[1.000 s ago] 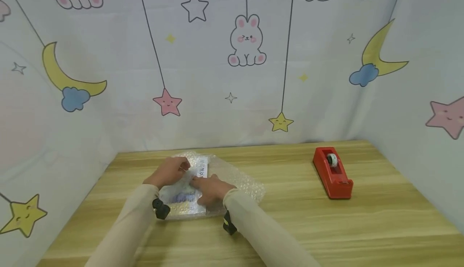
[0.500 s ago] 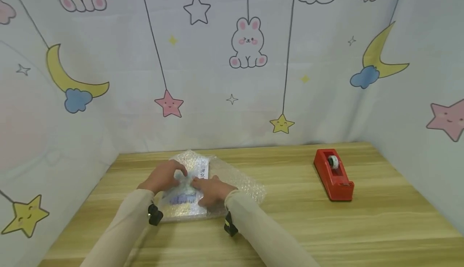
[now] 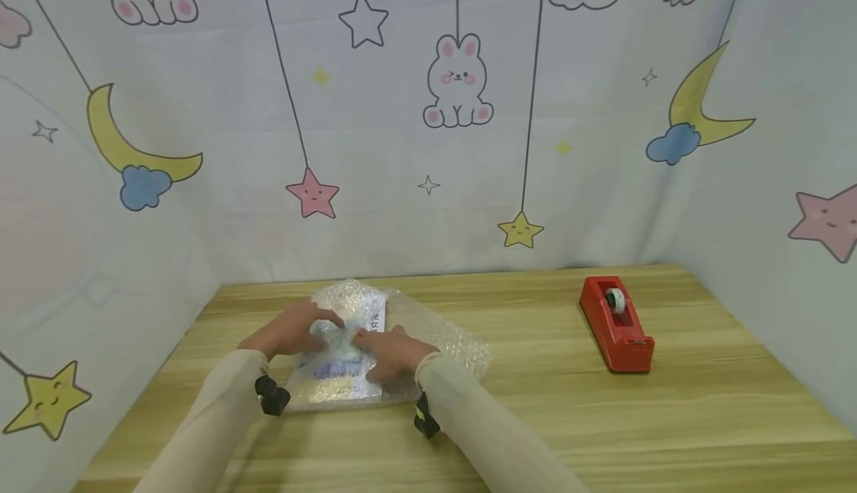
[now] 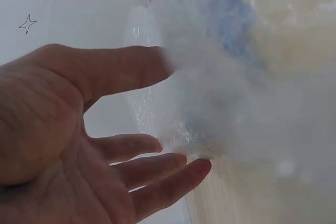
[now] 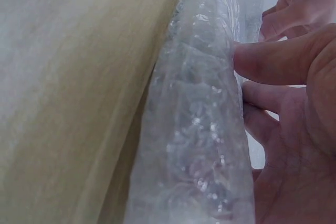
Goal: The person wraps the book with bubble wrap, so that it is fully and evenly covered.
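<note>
A book [image 3: 373, 320] with a pale cover, purplish print and dark characters along its edge lies inside bubble wrap [image 3: 442, 326] on the table. My left hand [image 3: 294, 329] touches the wrap over the book's left part, with thumb and index finger apart. In the left wrist view, that thumb [image 4: 126, 69] and the fingertips meet a blurred fold of the wrap. My right hand [image 3: 395, 352] rests on the wrap at the book's right edge, its fingers extended. The right wrist view shows the thumb [image 5: 273, 59] against the wrap's thick side.
A red tape dispenser [image 3: 616, 326] with a small roll stands at the right on the wood-grain table [image 3: 535, 411]. Behind the table hangs a white curtain [image 3: 395, 233] printed with stars, moons and rabbits, which also runs along both sides.
My left hand has slid left and a little toward me over the wrap, uncovering more of the book. The right hand stays at the same spot on the wrap.
</note>
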Motion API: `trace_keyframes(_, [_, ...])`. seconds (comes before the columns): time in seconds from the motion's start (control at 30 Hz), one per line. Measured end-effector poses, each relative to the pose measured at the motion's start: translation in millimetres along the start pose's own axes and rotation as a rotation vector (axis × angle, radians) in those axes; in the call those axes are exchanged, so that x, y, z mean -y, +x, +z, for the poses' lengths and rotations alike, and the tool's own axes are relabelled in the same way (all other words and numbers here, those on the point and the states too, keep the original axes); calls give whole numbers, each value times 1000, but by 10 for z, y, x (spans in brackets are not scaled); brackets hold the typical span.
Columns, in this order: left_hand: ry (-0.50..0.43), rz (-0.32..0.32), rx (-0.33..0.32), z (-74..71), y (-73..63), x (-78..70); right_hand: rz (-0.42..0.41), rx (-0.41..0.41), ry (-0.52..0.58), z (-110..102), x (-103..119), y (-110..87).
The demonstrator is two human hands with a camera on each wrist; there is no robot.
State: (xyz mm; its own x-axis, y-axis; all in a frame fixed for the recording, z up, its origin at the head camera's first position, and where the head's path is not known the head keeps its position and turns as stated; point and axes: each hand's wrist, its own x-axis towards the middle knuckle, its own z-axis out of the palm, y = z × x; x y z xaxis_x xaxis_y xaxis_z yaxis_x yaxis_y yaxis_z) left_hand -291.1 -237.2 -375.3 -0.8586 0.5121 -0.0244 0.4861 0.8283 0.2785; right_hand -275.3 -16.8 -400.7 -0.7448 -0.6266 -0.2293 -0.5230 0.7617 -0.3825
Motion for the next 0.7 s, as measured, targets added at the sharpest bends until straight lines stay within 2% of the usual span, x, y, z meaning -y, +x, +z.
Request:
trace_keyframes(0.2, [-77,-33,94,-32,-37,-6,1,-3,2,22,-16,15])
trace_keyframes(0.37, [-69,-20,97,-4,-24,-4,6,-8,-15,15,-27,20])
trace_keyframes(0.57, [-56,-60,119,19,-27,-46,-26,0,-58,3,-6,-13])
trace_keyframes(0.7, [-32,-70,124,32,-22,-43,-11,-6,-72,-1,13,-61])
